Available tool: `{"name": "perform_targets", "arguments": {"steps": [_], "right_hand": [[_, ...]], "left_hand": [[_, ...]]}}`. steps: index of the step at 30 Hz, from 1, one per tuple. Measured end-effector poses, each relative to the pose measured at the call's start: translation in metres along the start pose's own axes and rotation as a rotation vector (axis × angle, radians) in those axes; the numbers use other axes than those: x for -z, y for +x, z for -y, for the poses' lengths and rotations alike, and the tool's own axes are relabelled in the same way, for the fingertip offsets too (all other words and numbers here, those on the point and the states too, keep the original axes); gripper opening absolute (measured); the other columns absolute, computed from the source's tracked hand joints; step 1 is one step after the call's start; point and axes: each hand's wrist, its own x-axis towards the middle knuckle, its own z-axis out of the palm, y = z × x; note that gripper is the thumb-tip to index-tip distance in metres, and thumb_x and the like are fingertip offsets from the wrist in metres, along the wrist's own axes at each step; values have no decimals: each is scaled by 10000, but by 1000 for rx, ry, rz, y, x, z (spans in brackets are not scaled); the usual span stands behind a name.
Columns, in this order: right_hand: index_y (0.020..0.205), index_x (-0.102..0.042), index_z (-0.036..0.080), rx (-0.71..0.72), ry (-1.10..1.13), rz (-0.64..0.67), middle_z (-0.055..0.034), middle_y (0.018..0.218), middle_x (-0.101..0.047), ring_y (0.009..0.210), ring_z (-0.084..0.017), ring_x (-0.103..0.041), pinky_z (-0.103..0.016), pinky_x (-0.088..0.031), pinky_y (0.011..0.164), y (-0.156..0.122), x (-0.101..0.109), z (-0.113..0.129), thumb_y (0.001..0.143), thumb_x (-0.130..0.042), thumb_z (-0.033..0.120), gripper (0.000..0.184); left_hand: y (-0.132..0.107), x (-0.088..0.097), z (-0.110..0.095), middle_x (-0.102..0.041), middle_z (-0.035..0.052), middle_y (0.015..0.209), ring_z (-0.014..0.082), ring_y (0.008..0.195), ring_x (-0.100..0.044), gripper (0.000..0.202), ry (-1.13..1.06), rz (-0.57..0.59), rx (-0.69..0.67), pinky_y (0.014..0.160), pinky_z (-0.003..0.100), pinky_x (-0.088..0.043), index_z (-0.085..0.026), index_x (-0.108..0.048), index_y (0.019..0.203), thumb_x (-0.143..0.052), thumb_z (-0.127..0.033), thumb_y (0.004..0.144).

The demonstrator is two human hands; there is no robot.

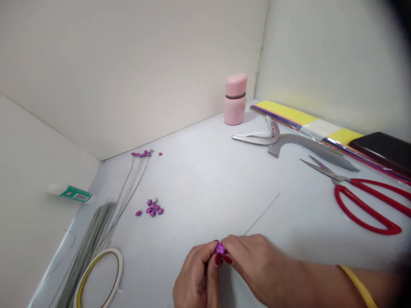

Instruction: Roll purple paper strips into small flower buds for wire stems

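Low in the head view, my left hand and my right hand meet fingertip to fingertip. Both are closed in a pinch on a small shiny purple paper bud, partly covered by the fingers. A thin grey wire sticks out beyond my right hand; its near end is hidden, so I cannot tell whether it is held. To the left lies a small cluster of loose purple buds. Farther back, more purple buds sit at the ends of wires.
At left are a bundle of grey wires, a tape roll and a green-labelled glue stick. A pink bottle stands at the back. Red-handled scissors, grey strips, yellow-topped packs and a dark case lie right.
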Motion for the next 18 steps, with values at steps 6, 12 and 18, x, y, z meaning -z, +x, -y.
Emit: {"name": "perform_targets", "arguments": {"steps": [6,12,18], "right_hand": [[1098,-476,174,-173,335,-35,-59,823,-618,701,-160,-577,-264,-443,641,-3,8,0,913,-284,212,269],[878,-535,151,-418,1044,47,19,613,-534,466,-63,-478,-170,-391,463,3,3,2,888,-397,335,230],[742,-467,150,-627,1346,128,58,481,-526,330,-24,-419,-118,-284,354,9,2,-2,801,-546,390,259]], "left_hand": [[0,7,2,-659,-49,755,87,670,-596,179,-174,99,55,644,150,-441,-289,-646,889,-523,-185,812],[0,6,7,-640,-19,792,107,724,-591,193,-168,132,-61,672,175,-445,-283,-635,914,-501,-178,823],[-4,0,11,-614,-6,793,102,675,-592,202,-120,23,-83,623,168,-482,-279,-594,1015,-501,-251,838]]}}
